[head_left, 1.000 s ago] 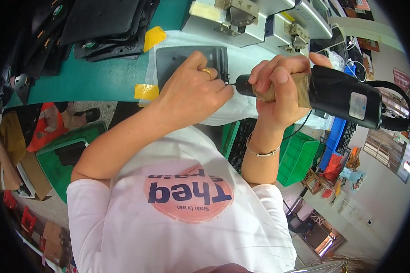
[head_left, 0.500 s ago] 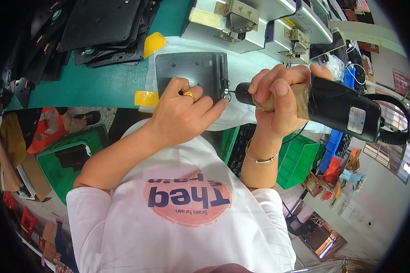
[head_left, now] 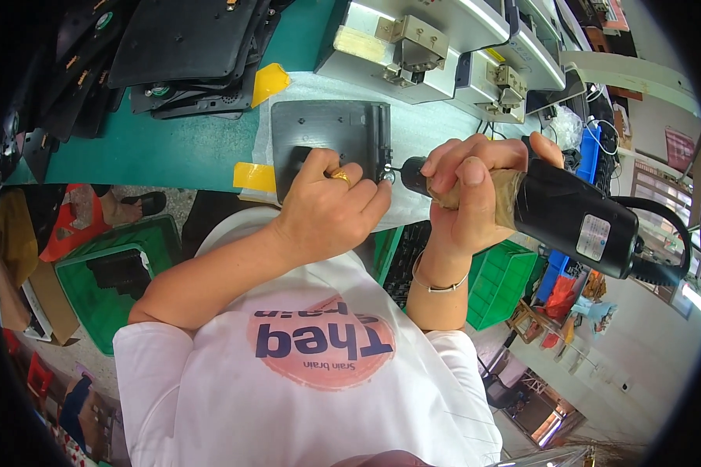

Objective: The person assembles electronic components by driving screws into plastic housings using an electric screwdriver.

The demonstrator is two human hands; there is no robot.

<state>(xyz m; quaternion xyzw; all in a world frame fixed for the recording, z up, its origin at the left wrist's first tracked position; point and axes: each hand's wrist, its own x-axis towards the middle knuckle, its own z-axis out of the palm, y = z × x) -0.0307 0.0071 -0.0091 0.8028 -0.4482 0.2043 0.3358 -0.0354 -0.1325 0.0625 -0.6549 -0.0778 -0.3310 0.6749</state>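
Observation:
A black flat plastic panel [head_left: 327, 124] lies on a white sheet, a ridged strip along its right edge. My left hand [head_left: 331, 198], fingers curled, holds the panel's near right part; its thumb is hidden. One fingertip touches a small round silvery part [head_left: 388, 176] at that edge. My right hand [head_left: 475, 183] is wrapped round a black electric screwdriver [head_left: 576, 214] with brown tape on its grip. The tool lies nearly level, its thin bit pointing left at the strip beside the silvery part.
More black panels [head_left: 183, 43] are stacked at the far left of the green table [head_left: 187, 152]. Metal-cased machines [head_left: 413, 50] stand at the back. Yellow tape [head_left: 255, 177] sits by the sheet's left edge. Green crates [head_left: 117, 272] stand below; a cable trails from the screwdriver.
In the picture, the panel and table sit slightly lower. The screwdriver's rear end has dropped and its body tilts more. My left hand stays at the panel's edge.

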